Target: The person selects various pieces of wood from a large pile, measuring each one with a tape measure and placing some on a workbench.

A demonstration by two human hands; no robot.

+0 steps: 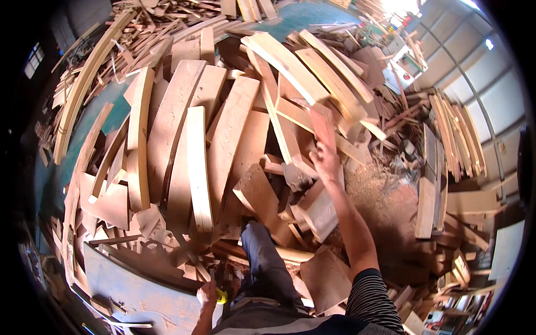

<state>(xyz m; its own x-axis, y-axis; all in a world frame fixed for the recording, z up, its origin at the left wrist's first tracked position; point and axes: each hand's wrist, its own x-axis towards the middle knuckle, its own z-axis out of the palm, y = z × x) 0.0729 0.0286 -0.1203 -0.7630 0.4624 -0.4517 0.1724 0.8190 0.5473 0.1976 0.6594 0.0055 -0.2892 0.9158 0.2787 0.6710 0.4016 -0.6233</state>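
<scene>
My right hand (326, 162) reaches out over the wood pile, closed round the near end of a short reddish board (322, 125). Beyond and beside that board lie pale planks (287, 67), some smeared by motion. Low in the picture, close to my body, my left hand (207, 294) is closed; what its fingers hold is hidden. A small bright yellow thing (221, 296) shows right beside it. Between my two hands, sawn planks (234, 128) lie tilted side by side, and one narrow pale strip (198, 167) rests on top of them.
A grey-blue metal surface (139, 285) lies by my left hand. Offcuts surround my leg (265, 259). Sawdust (379, 195) is heaped right of the pile. Upright boards (458, 134) lean along the right wall. A long beam (89, 84) lies at the far left.
</scene>
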